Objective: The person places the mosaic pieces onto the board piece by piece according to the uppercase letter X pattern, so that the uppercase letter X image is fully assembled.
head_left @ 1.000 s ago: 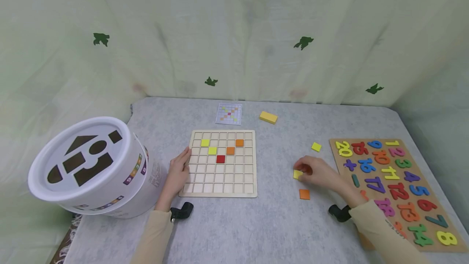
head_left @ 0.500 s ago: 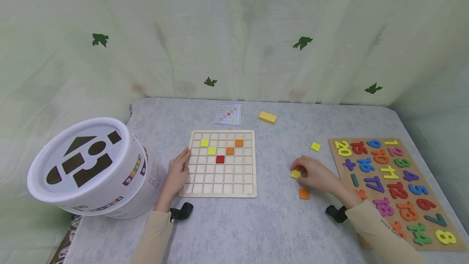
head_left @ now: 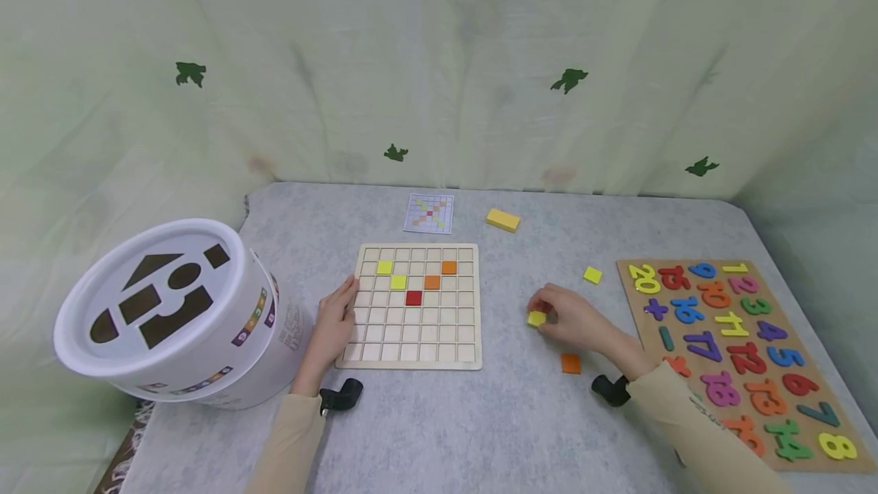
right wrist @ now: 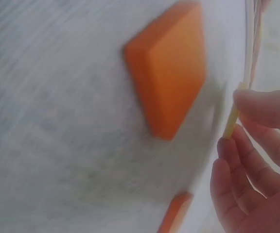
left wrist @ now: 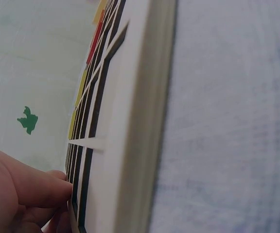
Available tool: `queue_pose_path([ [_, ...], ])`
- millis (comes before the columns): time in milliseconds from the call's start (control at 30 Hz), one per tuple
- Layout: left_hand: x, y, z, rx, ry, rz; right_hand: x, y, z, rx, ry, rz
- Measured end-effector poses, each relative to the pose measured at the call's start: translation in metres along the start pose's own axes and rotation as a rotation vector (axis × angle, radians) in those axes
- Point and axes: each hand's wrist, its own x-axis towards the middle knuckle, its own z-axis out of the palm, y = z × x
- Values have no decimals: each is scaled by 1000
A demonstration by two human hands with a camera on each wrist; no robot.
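Note:
A wooden grid board (head_left: 420, 357) lies on the table with yellow, orange and red square tiles in its upper cells. My left hand (head_left: 334, 324) holds the board's left edge; in the left wrist view, the thumb (left wrist: 43, 188) meets the rim and other fingers sit behind it. To the right of the board, my right hand (head_left: 575, 318) pinches a yellow tile (head_left: 536, 319) between thumb and fingertips; the right wrist view shows this yellow tile (right wrist: 232, 119) edge-on. An orange tile (head_left: 571, 364) lies below that hand, and another yellow tile (head_left: 593, 275) lies above it.
A pattern card (head_left: 428, 213) and a yellow block (head_left: 503, 220) lie behind the board. At left stands a white bucket (head_left: 254, 334) with shaped holes in its lid. A number board (head_left: 840, 402) lies at right, partly under the right sleeve. A second orange piece (right wrist: 175, 213) shows in the right wrist view.
My right hand has lifted the yellow tile and moved it left toward the grid board. The left hand stays at the board's edge.

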Motion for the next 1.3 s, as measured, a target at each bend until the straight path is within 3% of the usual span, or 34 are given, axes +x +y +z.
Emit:
queue_pose_path([
  [167,-1,1,0,-1,1,9,-7,10,-1,3,-4,49],
  [467,-2,3,-3,10,-2,12,-31,35,-11,-87,78,117],
  [733,-1,1,-2,8,8,16,-30,39,-17,-81,65,154],
  [933,0,2,-2,1,7,17,-12,20,-17,-38,24,147],
  [1300,1,-1,0,-7,-1,3,55,-49,19,10,0,-79],
])
